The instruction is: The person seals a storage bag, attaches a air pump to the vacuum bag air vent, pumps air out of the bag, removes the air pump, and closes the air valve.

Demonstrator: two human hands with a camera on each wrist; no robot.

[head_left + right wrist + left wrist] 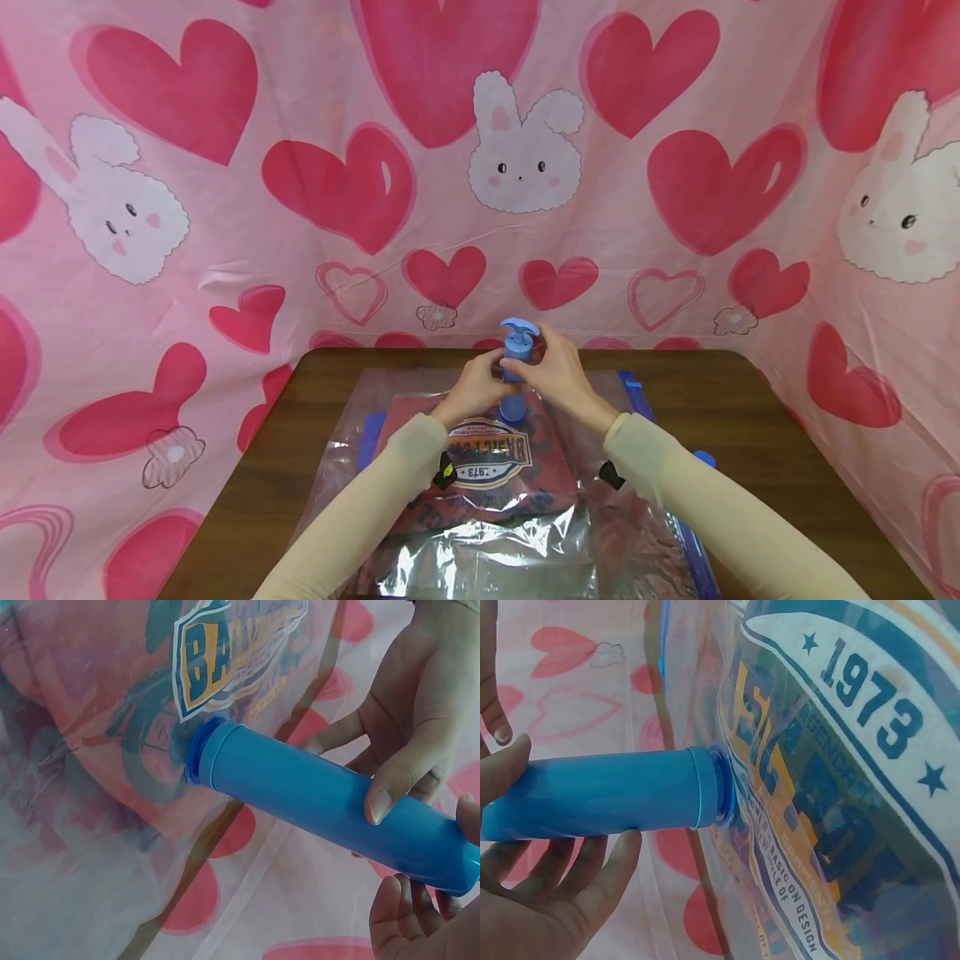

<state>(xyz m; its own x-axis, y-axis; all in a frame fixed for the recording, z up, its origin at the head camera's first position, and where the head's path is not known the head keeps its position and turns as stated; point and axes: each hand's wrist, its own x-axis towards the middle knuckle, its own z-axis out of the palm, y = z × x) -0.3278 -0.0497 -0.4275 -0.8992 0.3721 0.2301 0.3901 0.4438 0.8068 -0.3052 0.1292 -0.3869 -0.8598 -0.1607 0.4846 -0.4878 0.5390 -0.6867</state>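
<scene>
A blue hand pump (517,358) with a T-shaped handle (521,326) stands upright over a clear plastic storage bag (510,575). Its lower rim meets a darker blue round valve (196,754) on the bag. Inside the bag lies a folded red garment (555,471) with a printed badge reading 1973. My left hand (474,388) grips the pump's barrel from the left, thumb on one side and fingers on the other. From the right, my right hand (561,367) holds the barrel's upper part, just below the handle, with thumb and curled fingers.
The bag spreads over a dark wooden table (255,492). Along its right side runs a blue zip edge (637,398), and a blue round piece (705,458) shows beside my right sleeve. Pink heart-and-rabbit cloth (450,200) hangs behind and at both sides.
</scene>
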